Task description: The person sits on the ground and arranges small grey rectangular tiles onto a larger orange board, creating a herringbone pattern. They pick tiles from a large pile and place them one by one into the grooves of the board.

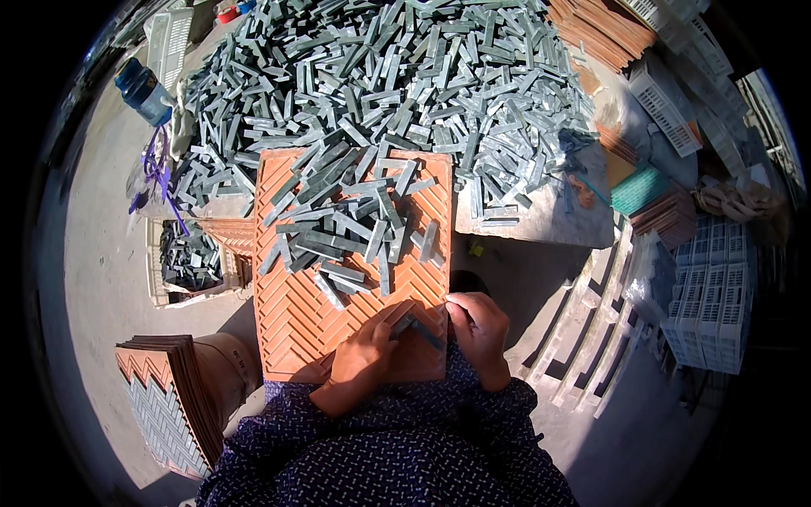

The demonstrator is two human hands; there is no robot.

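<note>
A terracotta-coloured tray (304, 325) with herringbone grooves rests in front of me, its near end against my lap. Loose grey-green stone strips (338, 237) lie heaped over its upper half. At the lower right, a couple of dark strips (422, 331) appear to lie in the grooves. My left hand (359, 363) is over the tray's lower part, fingers stretched toward those strips, the fingertips in shadow. By the tray's right edge, my right hand (480, 334) is closed, thumb and forefinger pinched together; what they grip, the edge or a small piece, is hidden.
A big pile of stone strips (380, 76) covers the table (566, 220) beyond. Stacked trays (165, 401) with a grey herringbone face stand left, below a crate of dark pieces (190, 258). A blue bottle (144, 93) is far left. Right are a pallet (583, 329) and stacked crates (710, 296).
</note>
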